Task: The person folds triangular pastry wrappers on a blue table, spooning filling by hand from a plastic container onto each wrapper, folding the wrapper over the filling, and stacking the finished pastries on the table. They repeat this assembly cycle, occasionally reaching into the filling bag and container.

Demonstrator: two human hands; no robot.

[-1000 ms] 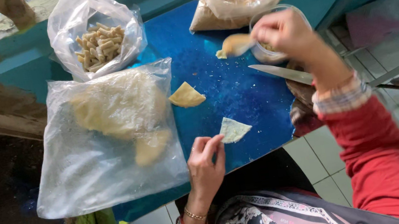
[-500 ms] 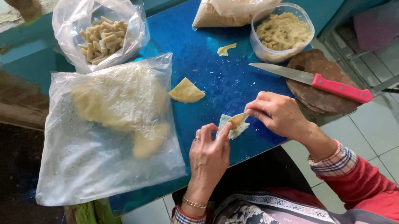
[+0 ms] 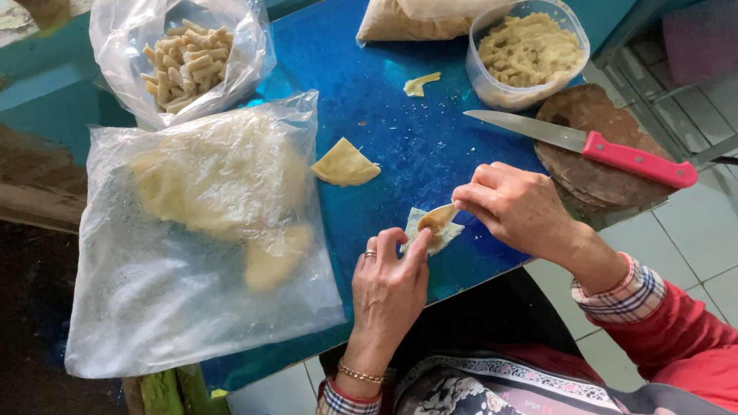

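Wrapper (image 3: 423,233), small pale dough sheet, sits at the near edge of the blue counter (image 3: 399,148) with a dab of filling on it. My left hand (image 3: 391,283) pins it, fingers curled narrow on its left edge. My right hand (image 3: 517,209) pinches tight on the spoon (image 3: 443,216) laying the filling. Risks: thin sheet could tear if I press hard; too much filling would squeeze out. Another wrapper (image 3: 344,164) lies farther up, knife (image 3: 592,147) to the right with its blade pointing in, tub of filling (image 3: 527,54) beyond, bag of dough sheets (image 3: 205,233) on the left.
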